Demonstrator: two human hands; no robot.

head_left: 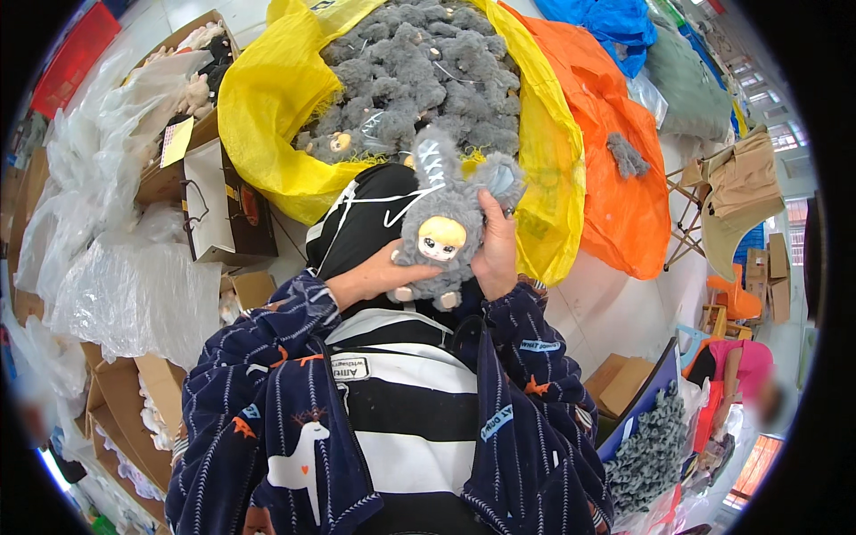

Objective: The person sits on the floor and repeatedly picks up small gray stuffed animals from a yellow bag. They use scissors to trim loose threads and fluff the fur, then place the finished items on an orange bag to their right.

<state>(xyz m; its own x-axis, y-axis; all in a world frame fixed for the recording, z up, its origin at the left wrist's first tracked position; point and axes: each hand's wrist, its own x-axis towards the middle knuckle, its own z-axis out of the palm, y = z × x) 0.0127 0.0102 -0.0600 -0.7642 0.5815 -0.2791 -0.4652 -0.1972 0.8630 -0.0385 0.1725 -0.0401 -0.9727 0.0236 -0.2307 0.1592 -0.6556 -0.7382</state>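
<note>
Over my lap I hold a grey plush doll (415,234) with long ears, a small blond-haired face and pale feet. White cross-stitched lacing runs up one ear, and its loose cord ends trail to the left. My left hand (370,275) is closed around the doll's lower left side, its thumb lying just under the face. On the other side my right hand (496,242) grips the doll by its right edge, thumb up against the ear with the pale blue lining. Just beyond stands a yellow woven sack (553,152) full of similar grey plush dolls (419,67).
An orange sack (615,209) with one grey plush piece (629,156) on it lies to the right. Cartons and clear plastic sheeting (134,276) crowd the left, beside a paper bag (227,209). A blue bin of grey plush (649,441) and a person in pink (753,370) are at lower right.
</note>
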